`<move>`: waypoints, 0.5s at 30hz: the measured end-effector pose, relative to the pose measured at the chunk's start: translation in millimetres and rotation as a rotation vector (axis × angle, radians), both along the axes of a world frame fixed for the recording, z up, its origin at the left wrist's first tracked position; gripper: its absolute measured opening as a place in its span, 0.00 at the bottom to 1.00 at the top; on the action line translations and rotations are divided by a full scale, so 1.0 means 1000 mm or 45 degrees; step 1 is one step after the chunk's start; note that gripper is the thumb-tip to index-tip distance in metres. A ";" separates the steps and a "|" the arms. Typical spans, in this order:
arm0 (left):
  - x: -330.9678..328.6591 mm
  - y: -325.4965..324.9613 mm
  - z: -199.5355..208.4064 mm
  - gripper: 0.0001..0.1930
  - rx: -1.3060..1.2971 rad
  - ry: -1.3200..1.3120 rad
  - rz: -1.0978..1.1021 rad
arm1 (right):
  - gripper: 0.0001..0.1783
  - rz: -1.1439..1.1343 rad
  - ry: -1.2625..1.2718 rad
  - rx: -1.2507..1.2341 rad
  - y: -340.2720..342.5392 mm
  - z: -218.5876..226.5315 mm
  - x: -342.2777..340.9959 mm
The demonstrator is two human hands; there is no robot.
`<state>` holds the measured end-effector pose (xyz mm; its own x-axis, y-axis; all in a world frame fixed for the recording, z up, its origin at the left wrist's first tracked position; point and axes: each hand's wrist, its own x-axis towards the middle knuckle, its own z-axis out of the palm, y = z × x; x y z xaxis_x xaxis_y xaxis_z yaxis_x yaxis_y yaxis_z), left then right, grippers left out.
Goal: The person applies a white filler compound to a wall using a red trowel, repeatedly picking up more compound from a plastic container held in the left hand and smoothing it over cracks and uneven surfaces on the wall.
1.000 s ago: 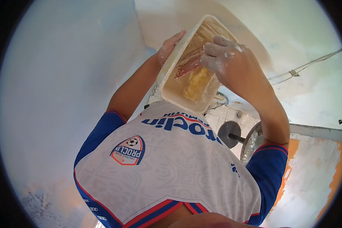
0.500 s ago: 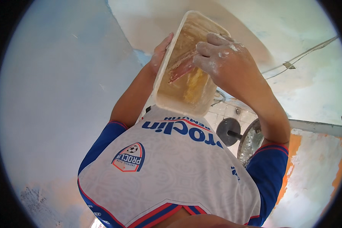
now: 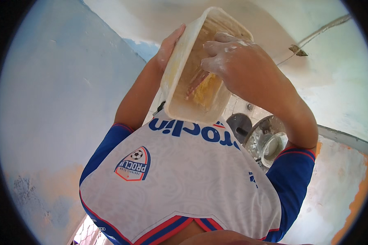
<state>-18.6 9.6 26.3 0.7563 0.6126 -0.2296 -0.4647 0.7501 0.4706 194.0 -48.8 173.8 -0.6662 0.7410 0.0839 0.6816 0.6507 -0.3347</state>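
Person at work, both bare hands on one job, held up in front of the chest. Tub [image 3: 179, 67]: off-white, oblong, tilted so its open side faces the wearer's head; its near end sits at the front of the shirt [image 3: 200, 171], contact hard to judge from here. Left hand [image 3: 169, 45] grasps the tub by its outer left wall, fingertips up near the rim, palm side mostly hidden. Right hand [image 3: 235, 61] reaches over the opposite rim, fingers curled around a red scraper [image 3: 197, 84]; the grip end is lost under the hand, the lower part slants down inside the tub. White smears on the knuckles and fingers of that hand. Yellow patch [image 3: 206, 90] inside the tub, just beside the scraper; tan residue over the inner walls. Shirt white, blue sleeves, red trim. Below and to the right of the tub: pale floor tiles [image 3: 236, 105], a dark disc [image 3: 238, 125], and next to it a round, splattered tray [image 3: 252, 141] with a whitish container [image 3: 273, 148] on it. Wall [image 3: 61, 102] on the left, bluish grey, scuffed low down. Cable [image 3: 325, 27] strung across the pale surface at upper right. Orange strip [image 3: 357, 204] at lower right, ragged edged.
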 end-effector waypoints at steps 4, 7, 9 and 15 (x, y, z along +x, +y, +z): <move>0.005 0.020 0.009 0.29 0.077 0.154 0.005 | 0.08 0.030 -0.062 0.059 0.012 -0.006 0.000; 0.008 0.030 0.010 0.31 0.153 0.310 0.014 | 0.08 0.021 -0.110 -0.035 0.019 -0.006 0.004; 0.010 0.035 0.009 0.32 0.203 0.413 0.020 | 0.08 -0.026 0.029 -0.184 0.018 -0.009 0.009; 0.022 0.040 0.007 0.33 -0.107 0.367 -0.087 | 0.07 0.084 0.013 0.041 0.020 -0.015 0.007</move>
<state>3.1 49.4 33.3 0.6916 0.5322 -0.4883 -0.2683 0.8170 0.5104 201.0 -28.4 158.9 -0.7124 0.6924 0.1142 0.6336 0.7046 -0.3196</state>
